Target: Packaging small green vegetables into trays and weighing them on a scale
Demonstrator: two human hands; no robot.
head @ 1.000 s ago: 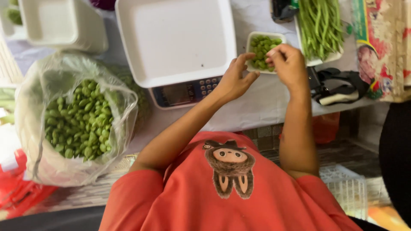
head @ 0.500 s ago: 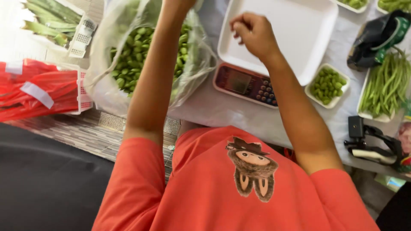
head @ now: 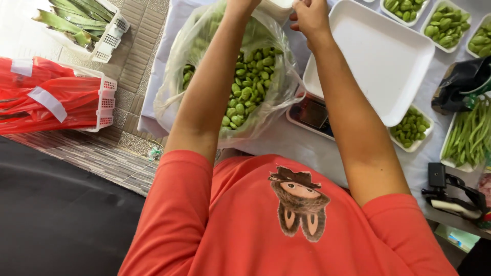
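Observation:
A clear plastic bag [head: 245, 87] full of shelled green beans lies open on the white-covered table in front of me. My left forearm reaches over it, and the hand is cut off by the top edge. My right hand [head: 308, 15] is at the top, fingers curled against the edge of a white foam stack [head: 279, 5]; whether it grips it is unclear. A large empty white foam tray [head: 378, 61] sits on a scale [head: 312, 115] just right of that arm.
Small foam trays of beans sit to the right [head: 411, 128] and at the top right [head: 447, 25], beside long green beans [head: 468, 135], a black bag [head: 460, 82] and a black dispenser [head: 452, 191]. On the floor to the left: a basket of red bags [head: 46, 102] and one of green stalks [head: 76, 18].
Both hands left the small bean tray on the right and swung left. They now reach past the bean bag to the top edge, the right hand going from over the large tray to the foam stack.

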